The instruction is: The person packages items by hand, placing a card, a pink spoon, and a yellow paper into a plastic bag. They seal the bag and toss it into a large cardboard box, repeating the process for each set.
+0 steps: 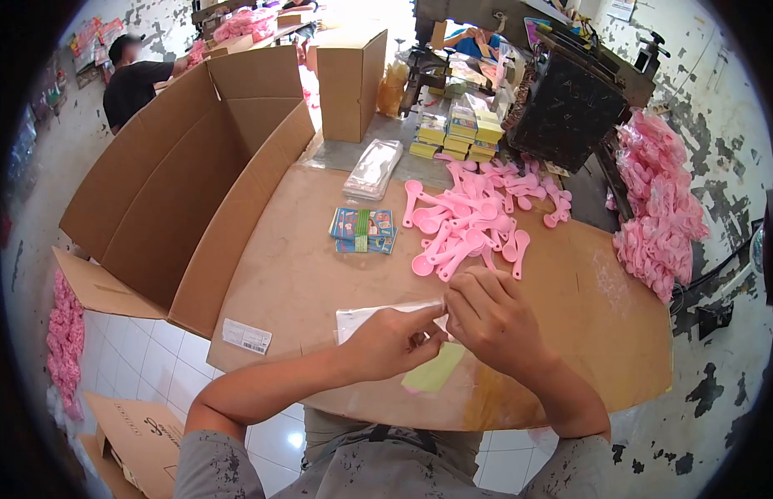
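My left hand (393, 339) is closed in a pinch at the right end of a clear plastic bag (353, 321) lying on the cardboard-covered table. My right hand (491, 320) meets it there, fingers bent and pressed together at the bag's edge; a bit of pink shows between the hands. Just below them lies a pale yellow-green card (435, 371). Beyond my right hand spreads a heap of pink plastic measuring spoons (470, 218). Left of the heap sits a banded bundle of blue printed cards (363, 229).
Behind the cards is a stack of clear plastic bags (374, 169). Banded yellow card stacks (461, 131) stand near a black box (565, 104). A large open carton (237, 224) flanks the table's left side. Bagged pink spoons (661, 204) hang at right. A person (135, 87) works behind the carton.
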